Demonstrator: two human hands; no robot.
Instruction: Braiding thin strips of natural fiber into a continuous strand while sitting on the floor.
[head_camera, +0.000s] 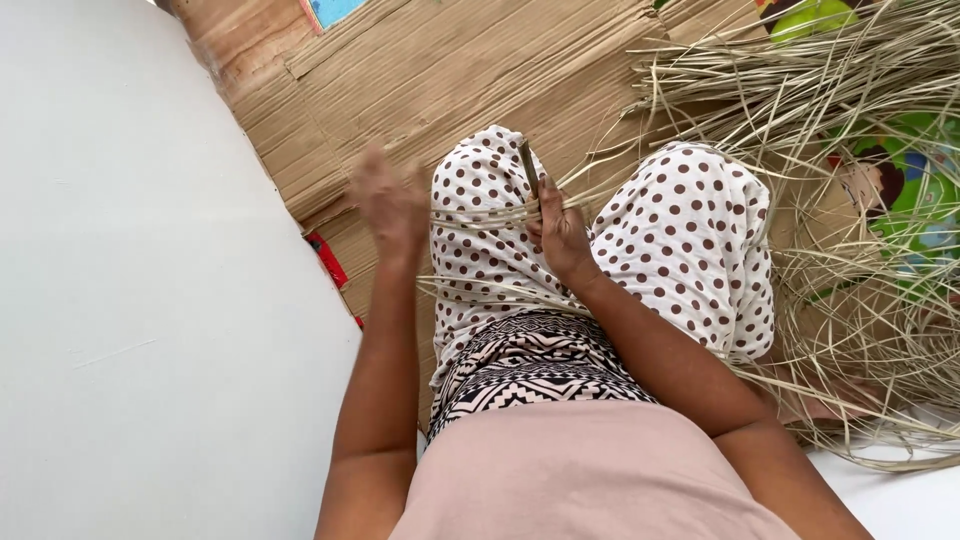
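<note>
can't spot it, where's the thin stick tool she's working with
In the head view, centre frame: the thin stick is upright in the right hand, over the polka-dot knee.

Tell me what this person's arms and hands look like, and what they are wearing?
Both arms are bare to above the elbow, with no sleeves showing. The left hand and right hand wear no gloves; no rings, watch or bracelets can be seen. The person wears a plain pinkish top and white trousers with brown dots.

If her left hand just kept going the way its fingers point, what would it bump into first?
The left hand, blurred, points away from her body. It would probably meet the corrugated cardboard on the floor first; depth is hard to judge.
</note>
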